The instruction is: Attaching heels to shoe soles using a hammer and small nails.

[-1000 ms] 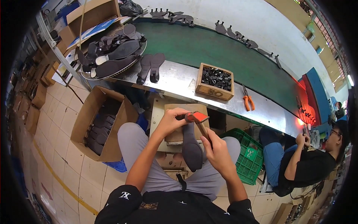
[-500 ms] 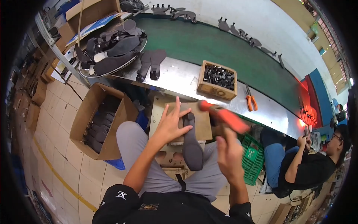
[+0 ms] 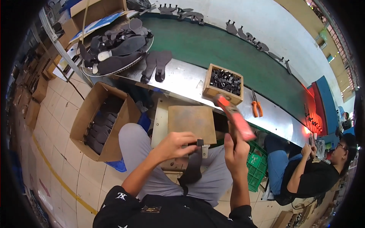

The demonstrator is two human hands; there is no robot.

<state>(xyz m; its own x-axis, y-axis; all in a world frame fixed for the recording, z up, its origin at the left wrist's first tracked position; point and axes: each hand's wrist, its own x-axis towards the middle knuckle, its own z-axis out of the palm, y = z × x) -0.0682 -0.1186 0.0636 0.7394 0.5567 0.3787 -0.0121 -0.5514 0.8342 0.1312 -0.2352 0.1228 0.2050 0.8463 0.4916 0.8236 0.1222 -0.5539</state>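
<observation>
My left hand [image 3: 173,147] has its fingers closed around the heel end of a dark shoe sole [image 3: 192,169]. The sole hangs over my lap with its small black heel [image 3: 200,142] turned up. My right hand [image 3: 237,154] grips a hammer [image 3: 235,118] with a red head, raised to the right of the sole and a little blurred. In front of my knees is a tan board [image 3: 192,121] on a pale stand, apart from both hands.
A wooden box [image 3: 210,91] of small black pieces and orange-handled pliers [image 3: 257,108] lie on the metal bench edge. Soles fill a wire basket [image 3: 114,71] and a cardboard box [image 3: 81,131]. A green crate [image 3: 256,163] stands right, beside a seated co-worker [image 3: 315,167].
My left hand has closed on the sole, lifted it off the board and drawn it toward me, tilting its heel up. The hammer has shifted slightly right, still in my right hand.
</observation>
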